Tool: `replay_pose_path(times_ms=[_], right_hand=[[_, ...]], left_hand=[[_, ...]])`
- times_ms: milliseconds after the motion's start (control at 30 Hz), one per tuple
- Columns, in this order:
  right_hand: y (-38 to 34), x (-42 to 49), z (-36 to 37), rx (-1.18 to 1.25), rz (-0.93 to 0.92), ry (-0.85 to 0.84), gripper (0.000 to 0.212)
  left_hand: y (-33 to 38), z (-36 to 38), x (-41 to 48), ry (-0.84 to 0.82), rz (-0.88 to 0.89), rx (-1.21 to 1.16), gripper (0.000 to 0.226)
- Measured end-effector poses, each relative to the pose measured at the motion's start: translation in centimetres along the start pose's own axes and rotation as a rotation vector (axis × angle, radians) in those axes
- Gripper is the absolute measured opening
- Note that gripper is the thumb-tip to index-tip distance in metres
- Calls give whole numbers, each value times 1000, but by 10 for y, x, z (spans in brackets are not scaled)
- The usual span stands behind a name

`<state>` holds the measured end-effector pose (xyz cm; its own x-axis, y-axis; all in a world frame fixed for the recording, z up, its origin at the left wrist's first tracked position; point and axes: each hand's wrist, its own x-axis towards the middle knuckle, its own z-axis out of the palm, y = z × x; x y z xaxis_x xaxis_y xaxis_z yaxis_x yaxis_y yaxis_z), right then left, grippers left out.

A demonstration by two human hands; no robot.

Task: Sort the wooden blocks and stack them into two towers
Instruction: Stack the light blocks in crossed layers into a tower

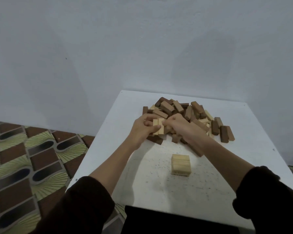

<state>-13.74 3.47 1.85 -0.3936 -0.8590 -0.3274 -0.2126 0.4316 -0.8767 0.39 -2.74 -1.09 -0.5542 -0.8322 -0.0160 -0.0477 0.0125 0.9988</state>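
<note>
Sorting is under way: the left hand (140, 130) is clamping its grip on two pale blocks (158, 126) at 7 o'clock of the pile (184, 112), while the right hand (181, 127) is curling against them, its grip unclear. Next, they are probably going to the pale tower (181, 164) at 6 o'clock, calling for squared placement. Bare worktop (243, 166) is surrounding the tower.

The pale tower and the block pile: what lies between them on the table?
Nothing: the head view shows only bare, speckled table between the pale tower and the block pile.
</note>
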Motion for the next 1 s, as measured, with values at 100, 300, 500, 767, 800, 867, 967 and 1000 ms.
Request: replay_pose_path(times_ms=[100,300,500,767,800,867,967,1000], right_hand=[[3,0,19,-86,22,-50,25],[22,-7,61,-422,-52,-161,37],[36,-5,86,-560,-234,-33,20],[50,-4,90,-739,-308,89,32],[49,-3,91,-704,-288,85,30],[46,-4,92,-620,-243,75,31],[43,-5,95,-506,-216,55,38],[43,-7,95,-489,-216,40,40]], left_hand=[[-14,-19,-13,2,2,126,26],[-41,-41,-29,38,-55,395,20],[-57,-46,-33,92,0,532,23],[-63,-48,-28,148,5,627,47],[-62,-48,-28,144,-12,616,47],[-60,-49,-31,89,-27,594,54],[-58,-52,-35,-65,18,632,72],[-59,-53,-35,-101,35,652,75]])
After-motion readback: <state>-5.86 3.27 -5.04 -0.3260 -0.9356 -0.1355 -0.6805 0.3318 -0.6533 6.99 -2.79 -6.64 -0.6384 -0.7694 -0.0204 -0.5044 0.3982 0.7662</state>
